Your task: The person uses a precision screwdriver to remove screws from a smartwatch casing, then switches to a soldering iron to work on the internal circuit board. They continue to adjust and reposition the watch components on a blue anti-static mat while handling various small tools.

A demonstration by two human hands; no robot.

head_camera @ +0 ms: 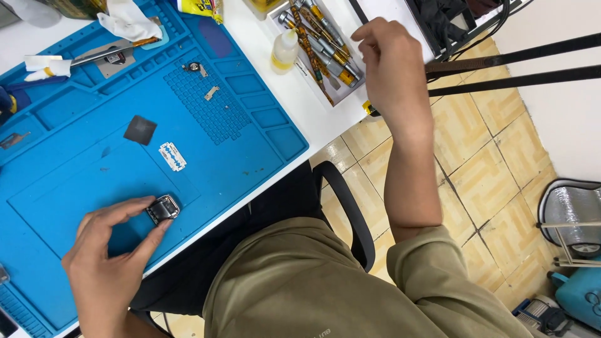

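My left hand (106,256) pinches a small dark device with a shiny metal frame (163,208) between thumb and forefinger, resting it on the blue work mat (94,169). My right hand (391,69) is raised over the table's right edge, fingers curled beside a white tray (341,94) of several screwdrivers with metal and amber handles (325,37). Whether the right fingers hold anything is hidden.
On the mat lie a razor blade (172,156), a dark square chip (139,129) and small metal parts (211,93). A small yellowish bottle (284,51) stands beside the tray. Tweezers and white tissue (128,22) sit at the back. A black chair armrest (350,206) is below.
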